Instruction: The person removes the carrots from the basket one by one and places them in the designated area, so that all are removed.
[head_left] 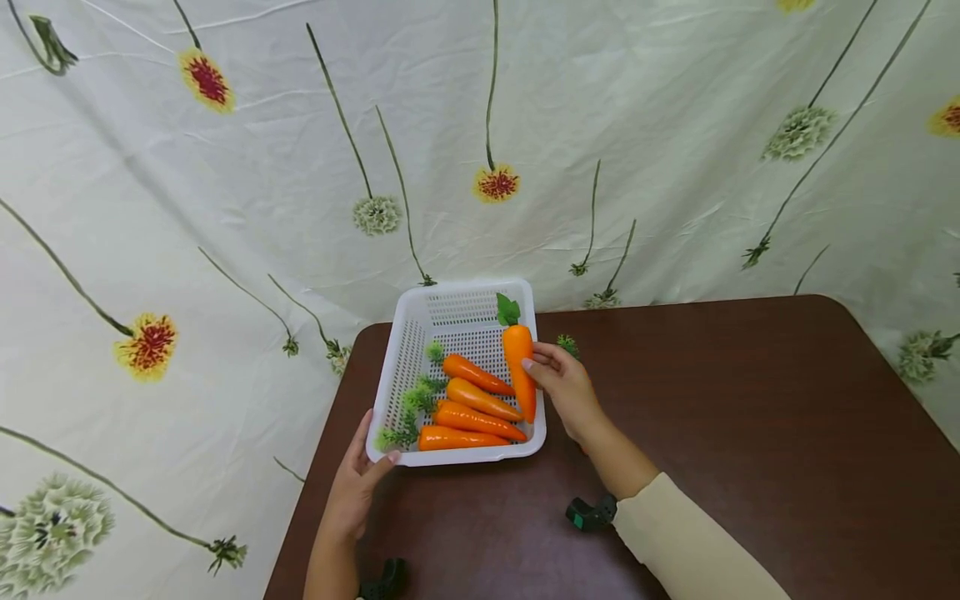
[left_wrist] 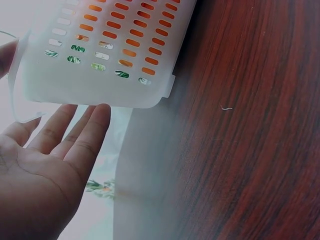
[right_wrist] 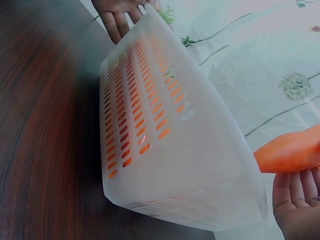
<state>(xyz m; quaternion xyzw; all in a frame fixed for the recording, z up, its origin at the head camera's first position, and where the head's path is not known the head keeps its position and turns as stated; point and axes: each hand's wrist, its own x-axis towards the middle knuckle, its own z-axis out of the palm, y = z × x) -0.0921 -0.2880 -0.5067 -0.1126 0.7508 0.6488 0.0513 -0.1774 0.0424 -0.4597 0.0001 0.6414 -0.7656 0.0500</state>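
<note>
A white perforated plastic basket (head_left: 463, 333) sits near the table's back left. Several orange toy carrots with green tops lie in it side by side, among them a front carrot (head_left: 461, 438). My right hand (head_left: 566, 387) pinches another carrot (head_left: 519, 367) between thumb and fingers, over the basket's right side, its leafy top pointing away from me. At the front left corner my left hand (head_left: 352, 487) grips the basket, thumb on the rim and fingers along the outside. In the left wrist view these fingers (left_wrist: 82, 145) reach up to the basket's wall.
Behind my right hand a green leafy top (head_left: 567, 344) shows, the rest of that thing mostly hidden. The dark brown wooden table (head_left: 750, 417) extends to the right. A flower-printed white cloth (head_left: 450, 83) hangs behind and left of it.
</note>
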